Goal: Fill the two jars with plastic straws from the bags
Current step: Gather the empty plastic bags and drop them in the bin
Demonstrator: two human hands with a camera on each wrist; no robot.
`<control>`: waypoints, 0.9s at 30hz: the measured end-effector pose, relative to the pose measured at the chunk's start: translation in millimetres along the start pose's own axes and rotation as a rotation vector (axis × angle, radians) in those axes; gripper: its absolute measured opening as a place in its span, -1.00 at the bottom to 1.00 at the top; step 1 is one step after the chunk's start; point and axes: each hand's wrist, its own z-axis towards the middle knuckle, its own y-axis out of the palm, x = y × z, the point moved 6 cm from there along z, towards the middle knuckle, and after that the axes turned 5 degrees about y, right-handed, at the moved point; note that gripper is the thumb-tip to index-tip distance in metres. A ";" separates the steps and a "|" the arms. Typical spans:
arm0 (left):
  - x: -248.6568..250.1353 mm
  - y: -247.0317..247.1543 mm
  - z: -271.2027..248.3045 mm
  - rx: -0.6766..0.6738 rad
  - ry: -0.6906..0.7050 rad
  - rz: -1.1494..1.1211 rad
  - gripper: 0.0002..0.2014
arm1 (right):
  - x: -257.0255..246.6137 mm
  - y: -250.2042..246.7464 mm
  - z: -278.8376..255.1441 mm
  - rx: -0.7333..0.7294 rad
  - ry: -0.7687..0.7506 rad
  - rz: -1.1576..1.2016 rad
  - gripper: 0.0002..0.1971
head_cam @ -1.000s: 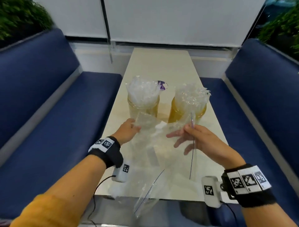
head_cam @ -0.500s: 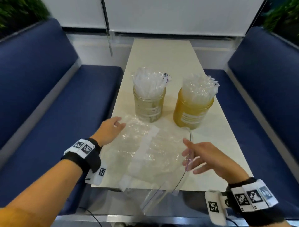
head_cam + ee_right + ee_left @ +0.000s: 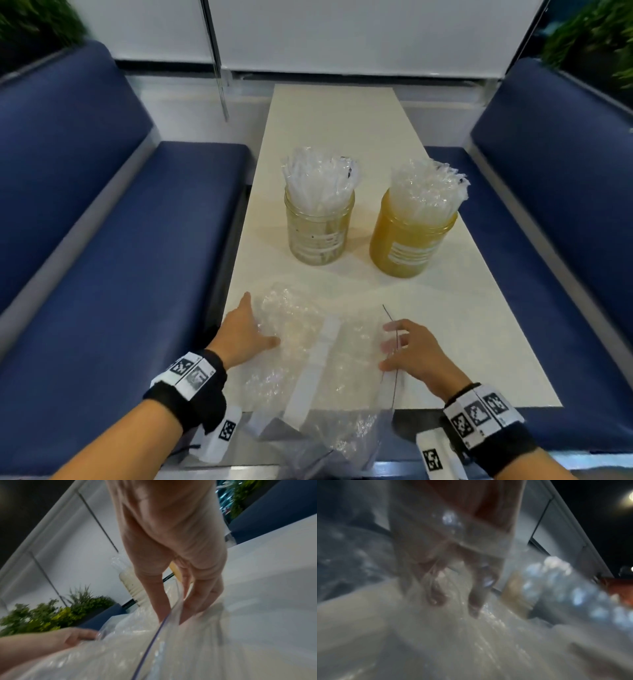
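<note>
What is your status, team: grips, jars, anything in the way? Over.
Status: left grip flat on clear bags; right grip at zip edge, hold unclear. Both packed with straws: clear jar, amber jar. Nothing between grips and jars.
</note>
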 end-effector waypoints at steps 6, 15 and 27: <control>44.6 -40.5 -27.3 0.057 0.228 -0.475 -0.78 | -45.4 -47.6 -5.5 0.155 -0.371 0.126 -0.34; 77.1 -66.5 -54.0 0.177 0.437 -0.807 -0.67 | -60.2 4.5 -16.4 -0.531 -0.214 0.427 0.08; 58.6 -78.7 -67.7 0.094 0.384 -0.909 -0.44 | -92.8 -1.2 -16.4 -0.507 -0.180 0.774 -0.52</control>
